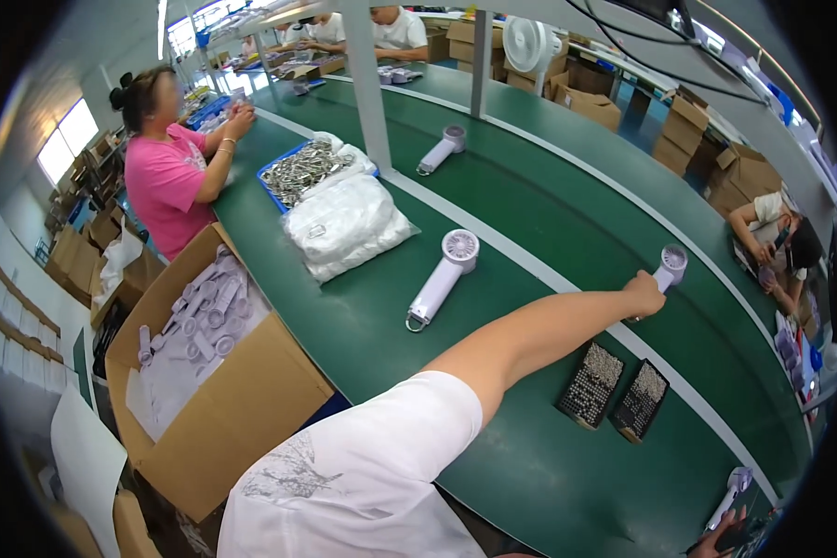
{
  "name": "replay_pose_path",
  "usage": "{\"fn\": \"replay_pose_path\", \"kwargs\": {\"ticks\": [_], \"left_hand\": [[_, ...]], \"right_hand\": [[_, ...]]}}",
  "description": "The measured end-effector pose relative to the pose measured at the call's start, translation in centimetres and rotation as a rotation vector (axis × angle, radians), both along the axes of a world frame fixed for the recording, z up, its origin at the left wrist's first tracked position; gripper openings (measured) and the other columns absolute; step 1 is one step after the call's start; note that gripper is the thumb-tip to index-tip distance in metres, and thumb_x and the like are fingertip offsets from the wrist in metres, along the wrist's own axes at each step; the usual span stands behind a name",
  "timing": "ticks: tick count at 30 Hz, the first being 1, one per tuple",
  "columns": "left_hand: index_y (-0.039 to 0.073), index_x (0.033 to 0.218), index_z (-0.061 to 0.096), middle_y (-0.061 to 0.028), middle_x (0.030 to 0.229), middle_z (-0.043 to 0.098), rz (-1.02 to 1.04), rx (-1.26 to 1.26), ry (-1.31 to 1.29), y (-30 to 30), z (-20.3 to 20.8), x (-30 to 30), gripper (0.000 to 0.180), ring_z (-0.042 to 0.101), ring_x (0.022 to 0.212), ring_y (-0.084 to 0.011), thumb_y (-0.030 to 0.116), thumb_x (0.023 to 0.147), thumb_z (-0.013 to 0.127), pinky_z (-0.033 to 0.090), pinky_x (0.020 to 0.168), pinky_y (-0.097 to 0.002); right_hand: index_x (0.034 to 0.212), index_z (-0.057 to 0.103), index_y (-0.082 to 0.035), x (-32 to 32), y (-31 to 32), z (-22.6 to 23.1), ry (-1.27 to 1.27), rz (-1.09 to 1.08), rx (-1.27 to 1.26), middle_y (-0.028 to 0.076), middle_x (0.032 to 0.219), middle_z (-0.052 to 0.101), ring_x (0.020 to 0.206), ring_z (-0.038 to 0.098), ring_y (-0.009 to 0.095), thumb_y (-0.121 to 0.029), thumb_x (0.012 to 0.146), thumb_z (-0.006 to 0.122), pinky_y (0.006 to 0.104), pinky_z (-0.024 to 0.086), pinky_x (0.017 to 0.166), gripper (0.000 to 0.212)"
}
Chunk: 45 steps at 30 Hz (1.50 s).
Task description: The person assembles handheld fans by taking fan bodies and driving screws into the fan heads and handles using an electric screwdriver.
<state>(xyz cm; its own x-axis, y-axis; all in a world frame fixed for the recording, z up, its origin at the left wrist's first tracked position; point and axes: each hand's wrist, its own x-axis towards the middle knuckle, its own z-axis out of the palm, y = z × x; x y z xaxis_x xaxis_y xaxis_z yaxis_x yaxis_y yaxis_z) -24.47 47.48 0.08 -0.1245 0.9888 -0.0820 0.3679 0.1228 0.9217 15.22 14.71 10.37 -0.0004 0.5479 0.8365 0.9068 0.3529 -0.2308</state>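
My left arm stretches to the right over the green table (363,325). At its end my left hand (644,296) is closed round the handle of a small lavender handheld fan (671,265), whose round head shows past my fingers. My right hand is out of view. Another lavender handheld fan (442,279) lies closer in, with a metal ring at its handle end. A third lavender fan (444,149) rests farther off, on the darker strip. Nearer than my left hand sit two black trays (591,386) (640,400) of small metal parts.
A blue tray of metal clips (307,172) touches a clear bag of white pouches (349,223). A cardboard box (223,446) of lavender parts stands left. A person in pink (167,172) works there; another hand (716,538) shows lower right. A grey post (367,93) rises from the table.
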Motion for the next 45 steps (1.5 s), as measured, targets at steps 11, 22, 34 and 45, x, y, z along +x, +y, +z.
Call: {"fn": "replay_pose_path", "kwargs": {"ticks": [11,22,34,45], "left_hand": [[-0.001,0.109,0.054,-0.0122,0.090,0.066,-0.348,0.348,-1.262,-23.1,6.5,-3.8,0.026,0.069,0.078,-0.0216,0.010,0.093,0.071,0.060,0.073,-0.0367],[-0.001,0.116,0.054,-0.0106,0.098,0.069,-0.085,0.429,-0.828,-34.0,9.6,-12.3,0.039,0.068,0.092,-0.0165,0.019,0.091,0.076,0.055,0.084,-0.0321],[-0.006,0.108,0.070,-0.0116,0.098,0.073,-0.279,0.353,-0.569,-34.3,8.0,-15.3,0.036,0.069,0.088,-0.0183,0.027,0.092,0.074,0.057,0.079,-0.0332],[-0.001,0.096,0.074,-0.0040,0.081,0.070,-0.275,0.298,-0.517,-29.1,5.3,-11.4,0.032,0.064,0.073,-0.0111,0.031,0.093,0.073,0.054,0.064,-0.0300]], "right_hand": [[0.126,0.064,0.005,-26.3,2.1,-1.6,0.667,0.568,-0.499,0.008,0.097,0.067,0.047,0.048,0.007,-0.013,0.095,0.071,0.0226,0.034,0.040,0.036],[0.109,0.065,0.006,-37.8,-1.4,0.5,0.383,0.695,-0.470,0.005,0.074,0.064,0.042,0.047,0.009,-0.014,0.093,0.074,0.0254,0.032,0.037,0.027],[0.099,0.062,0.005,-37.6,-1.2,-0.9,0.832,0.701,-0.783,0.005,0.063,0.058,0.036,0.047,0.012,-0.017,0.093,0.074,0.0258,0.031,0.033,0.025],[0.105,0.067,0.003,-34.5,0.4,-2.3,0.838,0.569,-0.737,0.007,0.073,0.066,0.039,0.051,0.011,-0.017,0.089,0.076,0.0257,0.036,0.036,0.027]]}}
